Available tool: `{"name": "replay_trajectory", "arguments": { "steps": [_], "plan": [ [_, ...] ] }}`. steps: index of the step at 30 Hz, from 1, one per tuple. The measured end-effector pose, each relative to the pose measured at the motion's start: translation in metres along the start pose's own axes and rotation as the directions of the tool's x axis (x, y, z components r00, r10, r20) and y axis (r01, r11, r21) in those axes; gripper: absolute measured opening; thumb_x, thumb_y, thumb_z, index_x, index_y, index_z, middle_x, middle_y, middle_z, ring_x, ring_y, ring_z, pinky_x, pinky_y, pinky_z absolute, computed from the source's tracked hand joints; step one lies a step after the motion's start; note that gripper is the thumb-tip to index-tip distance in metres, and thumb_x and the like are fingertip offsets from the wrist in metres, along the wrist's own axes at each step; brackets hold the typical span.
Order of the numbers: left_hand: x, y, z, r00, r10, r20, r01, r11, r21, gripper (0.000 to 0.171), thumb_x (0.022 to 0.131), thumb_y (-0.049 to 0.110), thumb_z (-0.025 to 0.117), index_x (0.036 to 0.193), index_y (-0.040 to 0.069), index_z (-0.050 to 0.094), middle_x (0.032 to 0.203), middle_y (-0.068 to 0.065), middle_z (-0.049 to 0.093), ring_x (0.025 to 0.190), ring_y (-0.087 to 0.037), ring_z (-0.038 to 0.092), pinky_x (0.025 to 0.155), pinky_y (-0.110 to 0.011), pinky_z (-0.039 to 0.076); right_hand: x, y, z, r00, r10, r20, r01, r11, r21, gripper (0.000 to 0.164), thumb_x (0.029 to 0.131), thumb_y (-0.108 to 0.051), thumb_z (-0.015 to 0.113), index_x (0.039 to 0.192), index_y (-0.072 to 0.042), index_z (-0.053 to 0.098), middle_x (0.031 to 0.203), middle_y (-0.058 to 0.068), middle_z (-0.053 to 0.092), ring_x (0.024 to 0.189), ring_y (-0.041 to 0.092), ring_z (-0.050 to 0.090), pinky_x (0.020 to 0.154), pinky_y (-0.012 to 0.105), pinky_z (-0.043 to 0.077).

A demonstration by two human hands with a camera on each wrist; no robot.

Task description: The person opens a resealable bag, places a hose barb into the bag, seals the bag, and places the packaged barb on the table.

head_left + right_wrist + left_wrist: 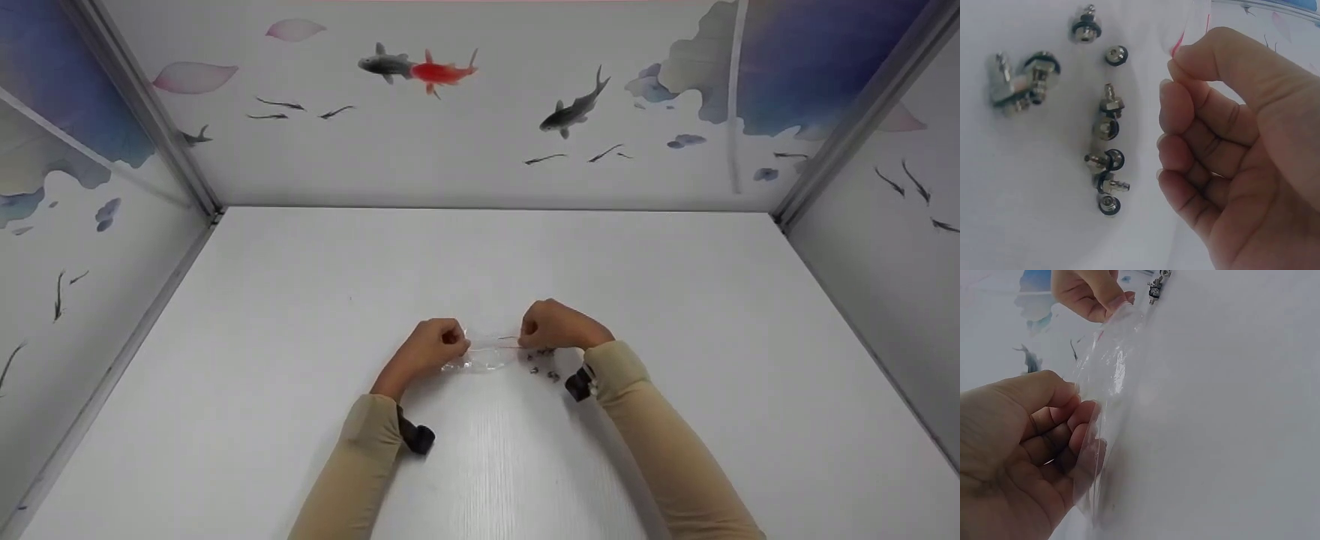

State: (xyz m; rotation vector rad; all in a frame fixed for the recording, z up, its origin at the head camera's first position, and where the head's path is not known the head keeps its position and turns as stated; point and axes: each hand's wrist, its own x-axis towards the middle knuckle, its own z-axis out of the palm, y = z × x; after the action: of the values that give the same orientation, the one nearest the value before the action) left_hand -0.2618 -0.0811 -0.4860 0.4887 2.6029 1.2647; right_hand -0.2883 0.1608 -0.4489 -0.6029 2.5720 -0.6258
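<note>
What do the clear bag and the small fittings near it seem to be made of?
Bag: likely thin plastic film, glossy, judging by its transparency, creases and bright glints.
Fittings: probably metal, perhaps plated; they look silvery with shiny highlights.
Their black rings: possibly rubber, being dark, though plastic can't be ruled out.

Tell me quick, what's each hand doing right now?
Left hand: pinching one side of the clear plastic bag.
Right hand: pinching the bag's other side, by its red-lined edge.
</note>
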Motion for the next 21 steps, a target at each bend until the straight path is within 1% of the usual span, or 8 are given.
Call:
{"name": "replay_trajectory", "arguments": {
  "steps": [4, 7, 10, 12, 15, 18, 21],
  "plan": [
    [0.002, -0.001, 0.002, 1.0, 0.013, -0.004, -0.013, 1.0, -0.002, 0.012, 0.088, 0.01, 0.063, 0.077, 0.006, 0.06, 0.073, 0.002, 0.052, 0.07, -0.013, 0.046, 0.064, -0.026, 0.039, -0.001, 0.004, 0.002, 0.999, -0.031, -0.017, 0.031, 0.999, 0.016, 0.012, 0.087, -0.012, 0.063, 0.081, -0.007, 0.072, 0.071, 0.0, 0.063, 0.061, 0.009, 0.049, 0.057, 0.024, 0.041],
    [0.002, -0.001, 0.003, 0.999, 0.032, -0.019, -0.033, 0.999, -0.015, 0.01, 0.084, 0.009, 0.063, 0.075, 0.006, 0.061, 0.072, 0.002, 0.053, 0.07, -0.012, 0.046, 0.065, -0.026, 0.039, -0.002, 0.007, 0.002, 0.999, -0.043, -0.031, 0.044, 0.998, 0.053, 0.012, 0.087, -0.013, 0.064, 0.081, -0.006, 0.073, 0.071, 0.0, 0.063, 0.061, 0.009, 0.051, 0.057, 0.023, 0.043],
    [0.002, -0.002, 0.004, 0.997, 0.064, -0.042, -0.066, 0.996, -0.052, 0.005, 0.082, 0.006, 0.064, 0.078, 0.006, 0.062, 0.075, 0.0, 0.057, 0.071, -0.012, 0.049, 0.067, -0.025, 0.041, -0.002, 0.01, 0.002, 0.997, -0.055, -0.052, 0.059, 0.995, 0.086, 0.012, 0.087, -0.014, 0.066, 0.083, -0.006, 0.073, 0.072, 0.0, 0.064, 0.061, 0.008, 0.053, 0.058, 0.023, 0.045],
    [0.003, -0.003, 0.006, 0.993, 0.1, -0.055, -0.105, 0.991, -0.081, 0.002, 0.081, 0.003, 0.063, 0.082, 0.005, 0.062, 0.079, -0.003, 0.059, 0.074, -0.013, 0.05, 0.069, -0.025, 0.042, -0.003, 0.011, 0.003, 0.996, -0.059, -0.068, 0.066, 0.992, 0.108, 0.012, 0.087, -0.015, 0.066, 0.083, -0.006, 0.073, 0.071, 0.0, 0.064, 0.061, 0.009, 0.053, 0.058, 0.023, 0.045],
    [0.004, -0.005, 0.01, 0.983, 0.17, -0.065, -0.176, 0.979, -0.105, 0.013, 0.081, -0.001, 0.059, 0.093, 0.004, 0.063, 0.089, -0.008, 0.06, 0.078, -0.014, 0.05, 0.072, -0.026, 0.043, -0.004, 0.013, 0.005, 0.995, -0.055, -0.088, 0.067, 0.988, 0.137, 0.013, 0.088, -0.016, 0.066, 0.082, -0.007, 0.073, 0.07, 0.0, 0.063, 0.061, 0.011, 0.054, 0.058, 0.023, 0.045],
    [0.004, -0.006, 0.013, 0.972, 0.226, -0.059, -0.231, 0.966, -0.116, 0.027, 0.082, -0.004, 0.055, 0.106, 0.004, 0.064, 0.103, -0.011, 0.059, 0.08, -0.014, 0.049, 0.074, -0.026, 0.043, -0.004, 0.014, 0.007, 0.993, -0.05, -0.108, 0.067, 0.984, 0.165, 0.013, 0.088, -0.017, 0.065, 0.083, -0.008, 0.073, 0.071, 0.002, 0.065, 0.062, 0.014, 0.057, 0.058, 0.024, 0.046],
    [0.003, -0.005, 0.017, 0.968, 0.246, -0.038, -0.249, 0.96, -0.128, 0.04, 0.085, -0.004, 0.05, 0.121, 0.006, 0.063, 0.119, -0.009, 0.058, 0.078, -0.013, 0.046, 0.073, -0.025, 0.041, -0.005, 0.015, 0.01, 0.99, -0.055, -0.13, 0.079, 0.98, 0.184, 0.013, 0.089, -0.017, 0.066, 0.085, -0.008, 0.074, 0.073, 0.005, 0.067, 0.063, 0.016, 0.059, 0.058, 0.024, 0.047]
  ]
}}
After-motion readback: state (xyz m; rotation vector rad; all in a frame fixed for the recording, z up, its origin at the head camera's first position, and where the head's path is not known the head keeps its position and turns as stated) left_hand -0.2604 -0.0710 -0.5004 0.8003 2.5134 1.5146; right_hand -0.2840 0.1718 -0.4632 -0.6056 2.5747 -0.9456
